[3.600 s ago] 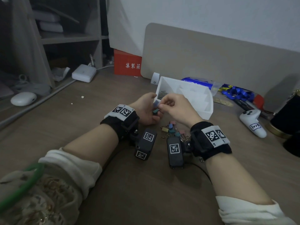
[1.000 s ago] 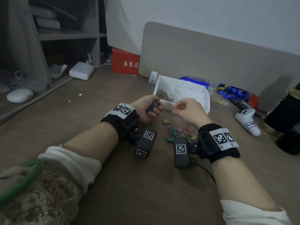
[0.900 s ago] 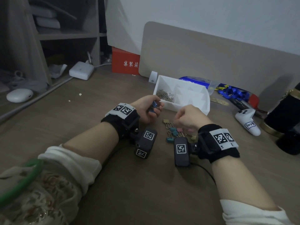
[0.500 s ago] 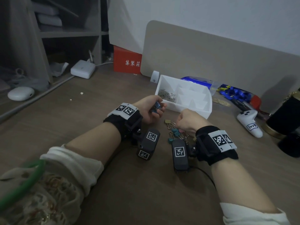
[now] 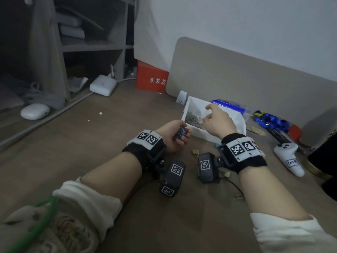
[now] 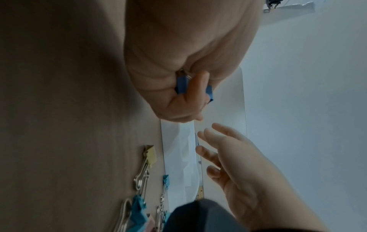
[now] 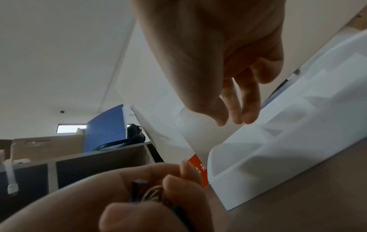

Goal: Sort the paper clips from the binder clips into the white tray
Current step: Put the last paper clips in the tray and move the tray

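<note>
The white tray point(image 5: 200, 133) stands on the wooden table, with a heap of paper clips point(image 5: 193, 119) in its left compartment. My right hand point(image 5: 209, 114) hovers over that compartment, its fingers point(image 6: 210, 154) spread and holding nothing that I can see. My left hand point(image 5: 182, 136) sits just in front of the tray's left corner and grips a blue binder clip point(image 6: 181, 85) together with some wire clips point(image 7: 152, 193). Several coloured binder clips point(image 6: 149, 154) lie on the table before the tray point(image 6: 176, 150), partly hidden by the right wrist.
A white controller point(image 5: 290, 157), blue lanyards point(image 5: 269, 121) and a blue bag point(image 5: 229, 105) lie right of the tray. A dark cylinder point(image 5: 326, 157) stands at the right edge. Behind are a beige board point(image 5: 237, 79), a red box point(image 5: 153, 79) and a white adapter point(image 5: 103, 85).
My right hand dipped to the clips on the table, then rose and moved forward over the tray's left compartment, fingers now spread. The left hand kept hold of the blue binder clip.
</note>
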`<state>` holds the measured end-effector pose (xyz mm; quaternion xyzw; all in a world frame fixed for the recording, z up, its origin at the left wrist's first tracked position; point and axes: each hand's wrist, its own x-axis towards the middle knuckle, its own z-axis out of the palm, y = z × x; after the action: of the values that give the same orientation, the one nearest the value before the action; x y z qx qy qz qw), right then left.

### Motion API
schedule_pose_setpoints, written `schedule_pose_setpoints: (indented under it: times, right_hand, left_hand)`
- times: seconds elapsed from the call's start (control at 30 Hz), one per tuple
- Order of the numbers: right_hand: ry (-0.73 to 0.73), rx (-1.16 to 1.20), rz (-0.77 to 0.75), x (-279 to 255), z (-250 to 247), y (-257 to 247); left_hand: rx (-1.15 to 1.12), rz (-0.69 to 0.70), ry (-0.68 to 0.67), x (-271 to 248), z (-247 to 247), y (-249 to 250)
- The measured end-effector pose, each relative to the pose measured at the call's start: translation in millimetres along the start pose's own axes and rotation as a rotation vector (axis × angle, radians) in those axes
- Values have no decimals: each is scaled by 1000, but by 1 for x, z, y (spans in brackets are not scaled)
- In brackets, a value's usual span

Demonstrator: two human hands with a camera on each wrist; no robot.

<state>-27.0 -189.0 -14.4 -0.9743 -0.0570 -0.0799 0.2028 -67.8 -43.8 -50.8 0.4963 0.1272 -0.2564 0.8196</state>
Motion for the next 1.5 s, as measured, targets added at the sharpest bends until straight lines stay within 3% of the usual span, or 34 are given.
schedule_pose_setpoints:
  times: [0.13, 0.37, 0.47, 0.73, 0.93, 1.1, 1.3, 1.43, 1.5]
  right_hand:
    - [-71, -31, 6, -13, -4, 10]
    - [-431, -115, -122, -63, -5, 5]
    - [-493, -147, -166, -68, 1, 2]
    - [-389, -67, -122, -77, 3, 10]
    - [-110, 372, -53, -88, -2, 19]
    - [78, 504, -130, -89, -8, 16]
    - [-43, 574, -229, -93, -7, 13]
    - [31, 492, -157, -92, -13, 24]
    - [-52, 379, -70, -92, -16, 33]
  left_hand:
    - [9, -1, -1, -3, 4, -1]
    - [6, 35, -31, -16, 8, -3]
    - [5, 37, -33, -22, 9, -8]
    - [51, 29, -30, -27, 19, -17]
    - [79, -3, -26, -25, 25, -20]
    - [117, -21, -20, -23, 29, -25]
    - [27, -73, -108, -22, 35, -30]
    - [-51, -101, -100, -21, 29, -30]
    - [-46, -107, -108, -19, 29, -30]
